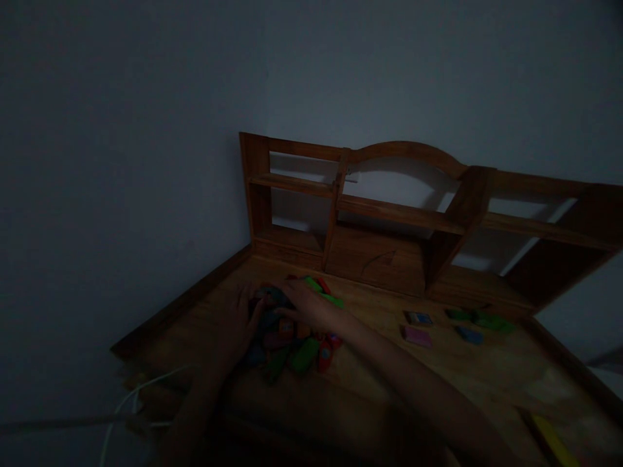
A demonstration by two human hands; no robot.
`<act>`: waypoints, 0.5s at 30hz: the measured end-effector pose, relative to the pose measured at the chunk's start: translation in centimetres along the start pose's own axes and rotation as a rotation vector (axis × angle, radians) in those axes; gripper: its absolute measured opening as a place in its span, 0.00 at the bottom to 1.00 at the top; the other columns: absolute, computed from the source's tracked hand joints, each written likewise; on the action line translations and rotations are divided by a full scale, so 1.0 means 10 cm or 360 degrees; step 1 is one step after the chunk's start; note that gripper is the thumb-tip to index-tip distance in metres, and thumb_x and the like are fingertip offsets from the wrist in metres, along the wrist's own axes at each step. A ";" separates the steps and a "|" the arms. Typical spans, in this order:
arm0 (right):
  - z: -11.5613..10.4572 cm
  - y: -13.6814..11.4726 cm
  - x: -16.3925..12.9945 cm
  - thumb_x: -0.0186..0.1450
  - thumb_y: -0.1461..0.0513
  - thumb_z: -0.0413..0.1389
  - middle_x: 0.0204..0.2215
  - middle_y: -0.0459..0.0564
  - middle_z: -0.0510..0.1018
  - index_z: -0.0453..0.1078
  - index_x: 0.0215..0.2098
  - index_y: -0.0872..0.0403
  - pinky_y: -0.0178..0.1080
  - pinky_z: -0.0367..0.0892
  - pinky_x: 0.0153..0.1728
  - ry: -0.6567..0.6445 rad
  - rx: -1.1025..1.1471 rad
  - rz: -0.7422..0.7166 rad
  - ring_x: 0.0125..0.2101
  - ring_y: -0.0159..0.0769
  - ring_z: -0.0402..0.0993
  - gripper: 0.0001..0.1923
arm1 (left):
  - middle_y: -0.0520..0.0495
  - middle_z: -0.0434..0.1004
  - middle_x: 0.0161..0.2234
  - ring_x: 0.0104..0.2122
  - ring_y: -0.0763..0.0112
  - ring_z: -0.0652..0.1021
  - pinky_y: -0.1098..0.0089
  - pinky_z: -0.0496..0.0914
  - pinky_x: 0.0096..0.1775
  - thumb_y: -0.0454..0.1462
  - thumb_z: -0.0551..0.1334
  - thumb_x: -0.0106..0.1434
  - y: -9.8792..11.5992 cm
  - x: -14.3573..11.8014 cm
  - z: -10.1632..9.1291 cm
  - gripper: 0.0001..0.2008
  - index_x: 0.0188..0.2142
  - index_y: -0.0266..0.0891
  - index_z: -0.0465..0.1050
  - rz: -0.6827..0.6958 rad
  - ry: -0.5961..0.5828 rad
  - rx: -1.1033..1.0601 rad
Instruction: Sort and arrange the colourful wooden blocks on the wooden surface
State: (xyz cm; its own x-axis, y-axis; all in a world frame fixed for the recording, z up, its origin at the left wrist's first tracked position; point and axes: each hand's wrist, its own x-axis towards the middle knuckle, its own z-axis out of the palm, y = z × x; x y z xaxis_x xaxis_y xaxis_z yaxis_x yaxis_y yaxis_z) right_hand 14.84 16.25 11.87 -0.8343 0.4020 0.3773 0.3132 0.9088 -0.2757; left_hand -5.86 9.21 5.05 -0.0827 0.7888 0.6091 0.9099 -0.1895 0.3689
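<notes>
A wooden shelf unit backs the table, which carries a heap of coloured pieces. Over it, the left hand and right hand look half-open; in this gloom, any grip I cannot tell.

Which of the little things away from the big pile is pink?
The flat pink piece, just in front of the small blue-and-white box. Its colour sets it apart: the green pieces and blue piece lie farther right.

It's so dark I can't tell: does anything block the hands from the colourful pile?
Nothing visible does: the left hand is at the left side of the colourful pile, and the right hand is over it.
</notes>
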 end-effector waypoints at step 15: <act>-0.93 0.04 -1.56 0.71 0.51 0.55 0.72 0.50 0.50 0.47 0.72 0.39 0.60 0.50 0.67 0.0163 -0.0393 0.0582 0.70 0.49 0.46 0.35 | 0.42 0.51 0.69 0.67 0.56 0.58 0.50 0.60 0.64 0.47 0.50 0.74 0.55 -0.44 -0.21 0.30 0.71 0.44 0.45 -0.0032 -0.0117 -0.0093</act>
State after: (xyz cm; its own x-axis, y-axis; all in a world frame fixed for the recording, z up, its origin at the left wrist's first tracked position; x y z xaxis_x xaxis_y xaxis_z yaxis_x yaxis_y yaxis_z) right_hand 32.20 11.36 14.06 -0.6036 0.6993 0.3830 0.6881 0.6995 -0.1928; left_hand -1.28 3.47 5.85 -0.0689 0.8332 0.5486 0.8829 -0.2051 0.4223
